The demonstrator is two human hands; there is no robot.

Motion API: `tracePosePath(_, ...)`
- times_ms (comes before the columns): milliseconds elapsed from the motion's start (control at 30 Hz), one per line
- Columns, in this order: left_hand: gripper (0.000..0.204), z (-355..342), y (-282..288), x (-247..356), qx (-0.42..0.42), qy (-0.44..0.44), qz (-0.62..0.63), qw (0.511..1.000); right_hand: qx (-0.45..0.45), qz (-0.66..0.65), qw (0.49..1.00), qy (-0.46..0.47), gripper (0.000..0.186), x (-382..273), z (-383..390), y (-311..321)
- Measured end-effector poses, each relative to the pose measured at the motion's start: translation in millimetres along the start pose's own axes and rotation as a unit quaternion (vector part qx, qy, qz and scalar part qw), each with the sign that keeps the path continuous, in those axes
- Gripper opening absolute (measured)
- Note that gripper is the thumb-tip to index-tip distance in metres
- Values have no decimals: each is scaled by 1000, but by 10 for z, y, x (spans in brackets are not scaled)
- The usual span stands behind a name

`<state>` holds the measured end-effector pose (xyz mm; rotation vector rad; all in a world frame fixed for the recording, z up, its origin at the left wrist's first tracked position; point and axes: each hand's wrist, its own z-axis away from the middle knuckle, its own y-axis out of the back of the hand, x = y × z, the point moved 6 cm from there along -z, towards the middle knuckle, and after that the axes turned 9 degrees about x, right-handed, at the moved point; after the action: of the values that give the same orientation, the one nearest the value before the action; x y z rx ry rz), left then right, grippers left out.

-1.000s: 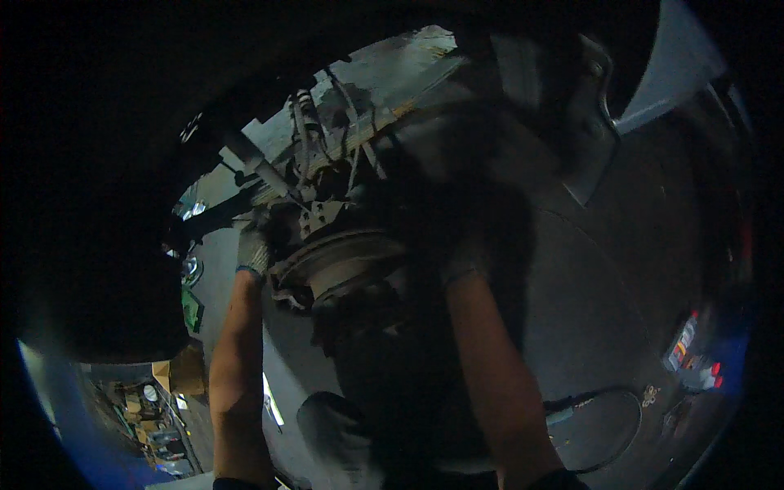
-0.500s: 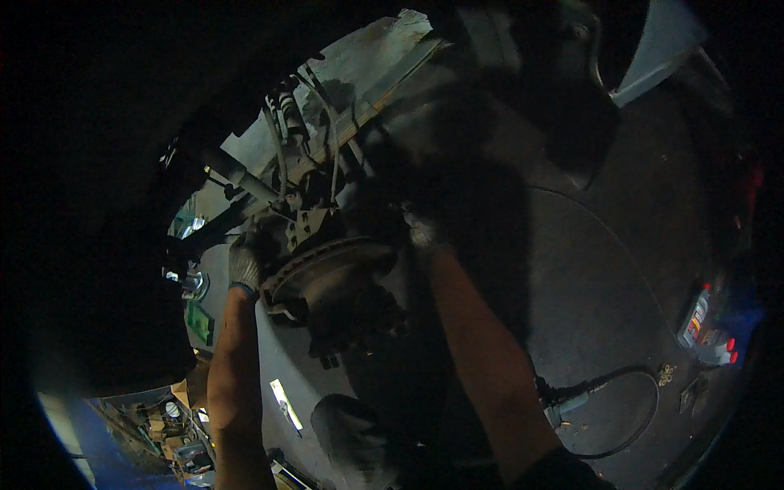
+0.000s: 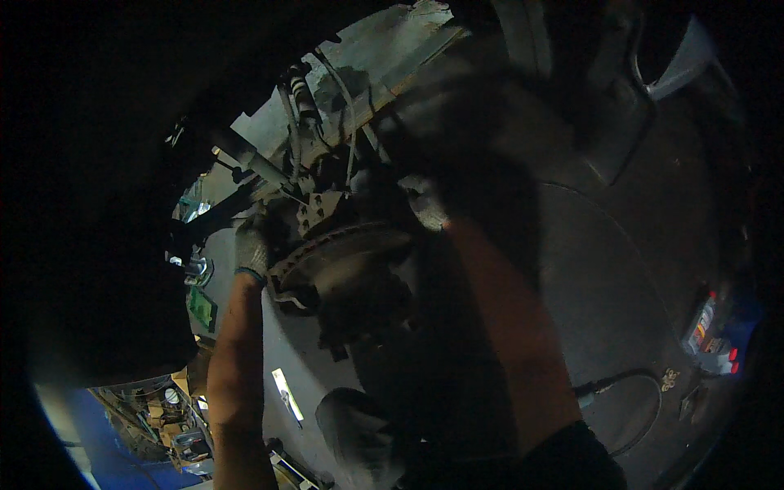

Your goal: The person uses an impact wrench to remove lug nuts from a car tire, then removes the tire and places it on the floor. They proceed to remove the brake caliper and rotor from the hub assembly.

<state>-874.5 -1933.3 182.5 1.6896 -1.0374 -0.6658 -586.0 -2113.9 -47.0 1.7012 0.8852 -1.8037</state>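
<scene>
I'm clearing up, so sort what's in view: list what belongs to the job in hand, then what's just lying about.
Seems to belong:
brake disc
holed bracket above it
left hand, at the disc's left edge
right hand, near its right end

Seems just lying about:
red-capped bottles
green piece
pale strip

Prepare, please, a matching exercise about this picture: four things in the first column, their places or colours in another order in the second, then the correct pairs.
Things:
1. Gloved left hand
2. Gloved right hand
3. Bottles
4. Angular piece

Places or colours:
A. red-capped
B. near the right end of the metal disc
C. green
D. by the disc's left edge

Pairs: 1-D, 2-B, 3-A, 4-C
</scene>
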Motion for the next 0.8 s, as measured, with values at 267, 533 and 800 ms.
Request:
tracePosePath(267,28,0,25,23,-45,88,-40,994,-81,-81,993,-36,48,-121,32,115)
tracePosePath(533,26,-1,35,-8,-7,118,-1,993,-150,-177,971,-51,60,-181,-46,78)
tracePosePath(800,48,29,-129,-435,9,66,12,998,-170,-179,968,-40,67,-380,78,86)
